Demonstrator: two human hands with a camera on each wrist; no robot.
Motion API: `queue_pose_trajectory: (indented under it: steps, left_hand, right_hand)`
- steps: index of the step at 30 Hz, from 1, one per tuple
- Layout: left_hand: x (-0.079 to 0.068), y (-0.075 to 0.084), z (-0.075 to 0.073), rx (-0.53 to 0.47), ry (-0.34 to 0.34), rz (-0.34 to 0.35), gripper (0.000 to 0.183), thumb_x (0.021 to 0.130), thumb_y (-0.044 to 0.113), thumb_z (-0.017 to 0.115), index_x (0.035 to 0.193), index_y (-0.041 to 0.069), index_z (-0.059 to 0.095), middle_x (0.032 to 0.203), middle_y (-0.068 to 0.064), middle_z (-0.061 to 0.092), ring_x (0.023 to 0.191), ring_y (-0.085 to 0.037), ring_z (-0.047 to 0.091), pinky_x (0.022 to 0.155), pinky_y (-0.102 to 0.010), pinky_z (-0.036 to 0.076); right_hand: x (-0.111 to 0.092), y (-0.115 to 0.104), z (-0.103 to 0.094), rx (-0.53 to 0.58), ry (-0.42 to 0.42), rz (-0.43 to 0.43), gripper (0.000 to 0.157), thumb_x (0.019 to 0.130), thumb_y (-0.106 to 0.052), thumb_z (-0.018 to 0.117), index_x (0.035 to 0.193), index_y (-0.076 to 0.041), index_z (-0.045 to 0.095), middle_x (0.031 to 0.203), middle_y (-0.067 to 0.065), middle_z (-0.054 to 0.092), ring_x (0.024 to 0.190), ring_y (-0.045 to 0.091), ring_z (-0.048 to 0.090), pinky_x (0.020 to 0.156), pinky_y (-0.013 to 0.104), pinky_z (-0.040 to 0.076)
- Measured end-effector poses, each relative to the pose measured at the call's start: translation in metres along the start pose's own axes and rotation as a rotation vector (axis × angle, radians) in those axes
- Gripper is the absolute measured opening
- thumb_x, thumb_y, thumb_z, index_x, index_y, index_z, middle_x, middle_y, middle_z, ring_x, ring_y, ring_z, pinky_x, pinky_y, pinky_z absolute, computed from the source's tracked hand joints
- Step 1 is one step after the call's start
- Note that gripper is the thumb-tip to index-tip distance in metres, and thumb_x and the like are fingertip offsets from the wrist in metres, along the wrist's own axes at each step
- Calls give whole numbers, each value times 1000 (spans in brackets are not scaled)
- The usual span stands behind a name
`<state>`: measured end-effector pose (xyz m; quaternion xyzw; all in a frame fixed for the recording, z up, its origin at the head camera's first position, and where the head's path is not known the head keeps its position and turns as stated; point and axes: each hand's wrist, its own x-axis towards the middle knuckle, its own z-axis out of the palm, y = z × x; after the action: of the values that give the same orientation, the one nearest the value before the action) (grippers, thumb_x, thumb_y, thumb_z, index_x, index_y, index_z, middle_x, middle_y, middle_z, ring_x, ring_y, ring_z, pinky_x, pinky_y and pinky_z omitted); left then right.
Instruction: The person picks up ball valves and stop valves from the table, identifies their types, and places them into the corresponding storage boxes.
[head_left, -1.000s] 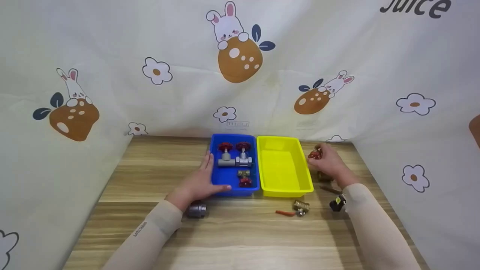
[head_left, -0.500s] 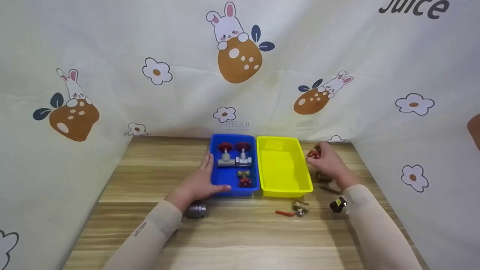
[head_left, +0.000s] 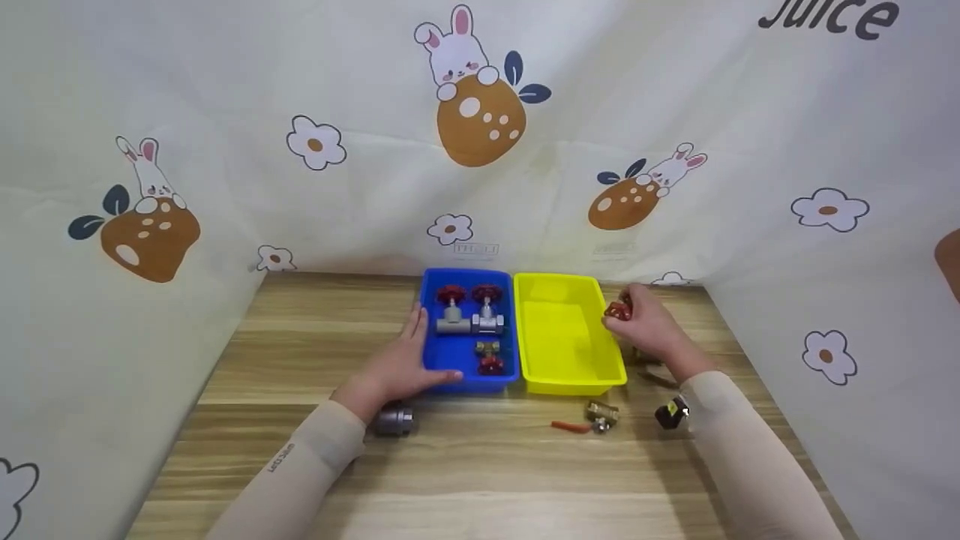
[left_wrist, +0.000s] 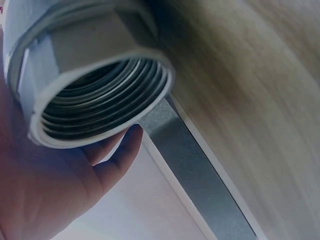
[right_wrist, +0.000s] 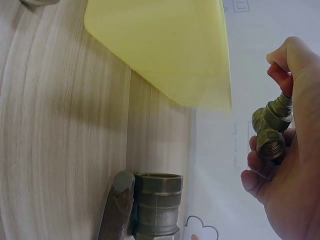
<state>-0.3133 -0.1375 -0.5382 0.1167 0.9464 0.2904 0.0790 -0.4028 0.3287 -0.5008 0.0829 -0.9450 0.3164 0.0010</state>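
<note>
My right hand (head_left: 654,326) holds a small brass valve (right_wrist: 272,122) with a red handwheel (head_left: 617,310), beside the right rim of the yellow bin (head_left: 559,352). Seen from the right wrist, thumb and fingers close on the valve, its threaded opening facing the camera. My left hand (head_left: 390,369) rests against the blue bin (head_left: 450,364), fingers straight along its left wall and thumb over the front rim. Inside the blue bin lie a grey valve (head_left: 453,325), a silver valve (head_left: 487,323) and a small brass valve (head_left: 489,349), all with red handwheels.
A grey threaded fitting (head_left: 395,421) lies by my left wrist. In front of the yellow bin is a brass ball valve (head_left: 602,412) with an orange-red lever. A black object (head_left: 670,413) sits by the right sleeve; a brass valve body (right_wrist: 159,205) stands under the right hand.
My right hand has moved slightly left with the brass valve, up to the yellow bin's right rim. The left hand stays put on the blue bin.
</note>
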Motion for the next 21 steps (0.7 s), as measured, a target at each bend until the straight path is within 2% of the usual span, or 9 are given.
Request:
queue_pose_trajectory:
  steps: [4,11,16,21]
  left_hand:
    - [0,0,0,0,-3,-3,146,81,92,71,178,9,1,185,-15,-7,157,-53,38,123,-64,42]
    - [-1,2,0,-18,11,11,138,88,79,78,177,5,4,185,-18,-5,157,-54,38,123,-63,42]
    - [0,2,0,-18,13,2,137,87,80,77,178,6,5,185,-17,-5,158,-53,36,123,-63,42]
    - [0,3,-1,-13,9,-2,138,87,81,77,178,7,4,185,-17,-5,159,-53,35,123,-64,41]
  right_hand:
    - [0,-4,3,1,-11,-7,69,95,-38,81,144,0,50,130,22,61,114,38,59,105,54,54]
    - [-2,-13,6,22,-26,-36,66,94,-35,82,140,2,52,122,20,62,109,36,59,101,50,53]
    - [-2,-20,10,25,-43,-58,65,94,-34,83,140,0,52,122,19,63,108,34,60,99,49,56]
    - [-4,-26,13,31,-52,-82,68,93,-34,84,145,-4,52,129,19,63,113,35,60,105,53,56]
